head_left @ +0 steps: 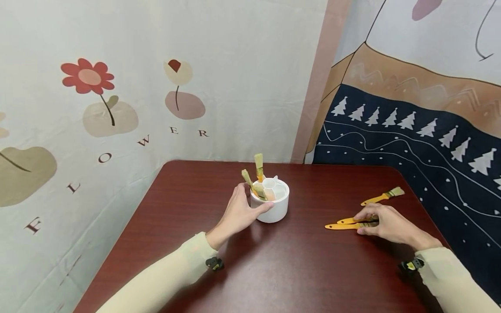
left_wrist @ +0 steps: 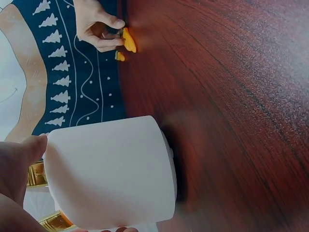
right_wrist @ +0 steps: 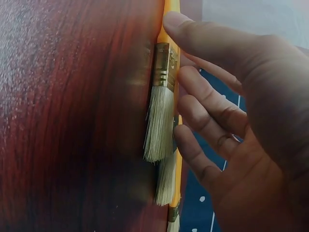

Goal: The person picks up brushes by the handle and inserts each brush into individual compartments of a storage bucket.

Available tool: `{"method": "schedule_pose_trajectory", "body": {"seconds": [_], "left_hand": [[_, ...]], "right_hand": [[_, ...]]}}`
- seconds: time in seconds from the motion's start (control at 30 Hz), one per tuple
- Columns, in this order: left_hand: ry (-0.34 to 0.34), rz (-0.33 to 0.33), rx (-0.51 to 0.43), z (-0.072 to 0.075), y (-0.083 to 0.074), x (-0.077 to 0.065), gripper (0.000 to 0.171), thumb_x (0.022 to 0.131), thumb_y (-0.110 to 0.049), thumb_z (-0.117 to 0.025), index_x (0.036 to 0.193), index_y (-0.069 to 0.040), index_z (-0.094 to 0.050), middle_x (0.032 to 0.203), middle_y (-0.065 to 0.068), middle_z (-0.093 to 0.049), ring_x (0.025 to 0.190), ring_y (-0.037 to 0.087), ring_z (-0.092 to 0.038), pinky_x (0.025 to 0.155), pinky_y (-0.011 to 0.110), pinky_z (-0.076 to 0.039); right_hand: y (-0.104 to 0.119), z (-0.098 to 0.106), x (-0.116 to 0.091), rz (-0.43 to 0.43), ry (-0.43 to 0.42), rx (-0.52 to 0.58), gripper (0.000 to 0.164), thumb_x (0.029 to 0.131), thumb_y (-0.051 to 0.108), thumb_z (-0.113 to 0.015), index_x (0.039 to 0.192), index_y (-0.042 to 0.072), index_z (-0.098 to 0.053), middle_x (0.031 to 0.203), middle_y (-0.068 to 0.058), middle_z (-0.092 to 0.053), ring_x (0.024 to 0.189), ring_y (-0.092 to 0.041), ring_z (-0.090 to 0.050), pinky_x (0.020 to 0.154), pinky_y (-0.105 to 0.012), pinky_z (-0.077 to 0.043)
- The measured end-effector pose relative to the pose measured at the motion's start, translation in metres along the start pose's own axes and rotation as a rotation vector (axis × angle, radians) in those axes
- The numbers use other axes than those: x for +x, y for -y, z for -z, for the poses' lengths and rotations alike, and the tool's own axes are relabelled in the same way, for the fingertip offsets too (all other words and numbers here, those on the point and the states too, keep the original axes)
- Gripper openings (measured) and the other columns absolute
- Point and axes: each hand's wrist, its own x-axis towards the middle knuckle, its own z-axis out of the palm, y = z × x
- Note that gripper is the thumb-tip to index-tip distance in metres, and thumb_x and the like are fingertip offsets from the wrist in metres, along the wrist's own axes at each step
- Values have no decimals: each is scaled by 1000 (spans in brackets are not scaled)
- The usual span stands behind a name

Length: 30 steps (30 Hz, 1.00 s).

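Observation:
My left hand [head_left: 239, 211] grips a white round holder [head_left: 278, 212] with inner compartments, thumb on its near side and fingers on the left. Paintbrushes with yellow handles stand in it, bristles up, one upright [head_left: 258, 163] and one leaning left [head_left: 245, 176]. On the right of the table, my right hand [head_left: 391, 224] pinches the nearest flat paintbrush [right_wrist: 161, 121] at its handle close to the metal band. Right beside that one lies a second paintbrush [head_left: 346, 221], partly covered by the fingers. Farther back lies a third paintbrush [head_left: 375, 199], apart from the hand.
The dark red wooden table [head_left: 297, 269] ends at a printed curtain [head_left: 242, 87] behind and a navy tree-patterned cloth [head_left: 442, 148] on the right. Both wrists carry a small black device.

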Motion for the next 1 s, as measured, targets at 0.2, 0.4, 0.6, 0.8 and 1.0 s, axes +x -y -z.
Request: {"method": "schedule_pose_trajectory", "body": {"seconds": [0.2, 0.4, 0.6, 0.8, 1.0], "left_hand": [[-3, -6, 10, 0, -4, 0, 96, 92, -52, -96, 157, 4, -53, 139, 21, -64, 120, 37, -65, 103, 47, -54], [-1, 4, 9, 0, -3, 2, 95, 93, -51, -96, 157, 5, -53, 141, 21, -64, 123, 41, -66, 103, 45, -53], [-3, -9, 5, 1, -1, 3, 92, 93, -48, -96, 155, 5, -54, 138, 20, -65, 120, 42, -66, 99, 42, -53], [7, 3, 6, 2, 1, 3, 91, 94, -48, -96, 156, 3, -54, 140, 19, -66, 121, 41, -67, 100, 42, -54], [18, 8, -5, 4, 2, 2, 89, 95, -49, -95, 156, 1, -55, 144, 18, -66, 123, 37, -69, 104, 45, -57]], "right_hand": [[-1, 0, -1, 3, 0, -41, 28, 91, 31, -102, 114, 27, -87, 117, 7, -82, 126, -36, -75, 106, -56, -65], [-2, -3, 0, 37, -1, -45, 27, 89, 29, -104, 110, 28, -87, 111, 12, -78, 96, -5, -62, 85, -28, -59], [-2, -4, 1, 39, 17, -34, 23, 91, 26, -101, 110, 26, -87, 108, 13, -79, 93, 2, -59, 82, -25, -57], [0, -5, 2, 47, 30, -30, 21, 93, 24, -100, 109, 26, -86, 107, 14, -78, 92, 3, -59, 81, -24, -58], [4, -5, 3, 58, 39, -26, 21, 93, 26, -100, 108, 27, -85, 106, 15, -78, 92, 5, -61, 82, -24, -60]]}}
